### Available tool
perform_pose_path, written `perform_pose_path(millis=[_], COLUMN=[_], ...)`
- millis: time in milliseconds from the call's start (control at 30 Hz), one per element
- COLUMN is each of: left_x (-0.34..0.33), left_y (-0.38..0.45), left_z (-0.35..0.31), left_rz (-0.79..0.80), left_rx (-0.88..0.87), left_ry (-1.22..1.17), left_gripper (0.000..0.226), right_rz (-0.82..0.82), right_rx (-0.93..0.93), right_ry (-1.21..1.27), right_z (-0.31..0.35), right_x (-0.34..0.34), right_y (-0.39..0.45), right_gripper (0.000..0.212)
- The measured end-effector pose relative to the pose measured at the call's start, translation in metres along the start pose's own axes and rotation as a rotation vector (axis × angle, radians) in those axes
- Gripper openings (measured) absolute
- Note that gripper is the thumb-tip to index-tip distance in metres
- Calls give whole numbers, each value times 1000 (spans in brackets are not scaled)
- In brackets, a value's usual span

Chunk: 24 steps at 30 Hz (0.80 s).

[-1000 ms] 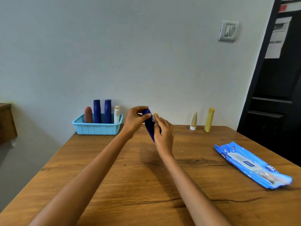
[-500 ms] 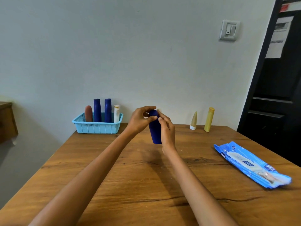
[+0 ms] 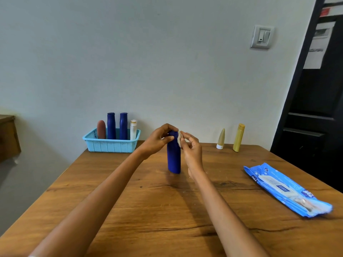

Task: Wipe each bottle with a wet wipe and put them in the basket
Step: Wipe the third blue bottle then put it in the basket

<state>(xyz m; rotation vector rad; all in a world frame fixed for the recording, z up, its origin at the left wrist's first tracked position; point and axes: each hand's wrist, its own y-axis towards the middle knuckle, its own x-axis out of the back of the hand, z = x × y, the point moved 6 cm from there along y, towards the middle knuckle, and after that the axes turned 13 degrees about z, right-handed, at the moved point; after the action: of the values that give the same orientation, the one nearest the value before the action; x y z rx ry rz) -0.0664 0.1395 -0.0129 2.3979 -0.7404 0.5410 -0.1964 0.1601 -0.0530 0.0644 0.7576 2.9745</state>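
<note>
A dark blue bottle [image 3: 174,158] stands upright on the wooden table [image 3: 148,210], near its middle. My left hand [image 3: 157,140] grips the bottle's top between thumb and fingers. My right hand [image 3: 192,148] pinches a small white wet wipe [image 3: 179,140] against the bottle's upper right side. The light blue basket [image 3: 111,144] at the back left holds a brown bottle [image 3: 101,129], two dark blue bottles [image 3: 117,126] and a small white bottle [image 3: 133,129]. A beige cone-shaped bottle [image 3: 220,139] and a yellow bottle [image 3: 238,137] stand by the wall at the back right.
A blue pack of wet wipes [image 3: 285,190] lies on the table's right side. A dark door [image 3: 315,112] is at the right, a wooden piece of furniture [image 3: 8,138] at the left edge. A light switch [image 3: 261,37] is on the wall.
The blue bottle went from tilted in the air between both hands to standing upright on the table. My right hand moved off its body up to its top with the wipe.
</note>
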Motion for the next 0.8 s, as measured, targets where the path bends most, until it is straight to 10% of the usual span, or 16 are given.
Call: perform_pose_path(millis=[267, 467, 800], left_x=[9, 13, 21], left_y=[-3, 1, -1], left_z=[-3, -12, -3], left_rz=[-47, -133, -64], left_rx=[7, 14, 26], left_ry=[168, 221, 280], left_gripper=[24, 17, 31], right_rz=[86, -81, 174], right_rx=[-237, -45, -245], right_ry=[-102, -25, -283], right_z=[-29, 3, -18], right_x=[-4, 0, -7], right_y=[-15, 0, 5], right_gripper=[25, 26, 27])
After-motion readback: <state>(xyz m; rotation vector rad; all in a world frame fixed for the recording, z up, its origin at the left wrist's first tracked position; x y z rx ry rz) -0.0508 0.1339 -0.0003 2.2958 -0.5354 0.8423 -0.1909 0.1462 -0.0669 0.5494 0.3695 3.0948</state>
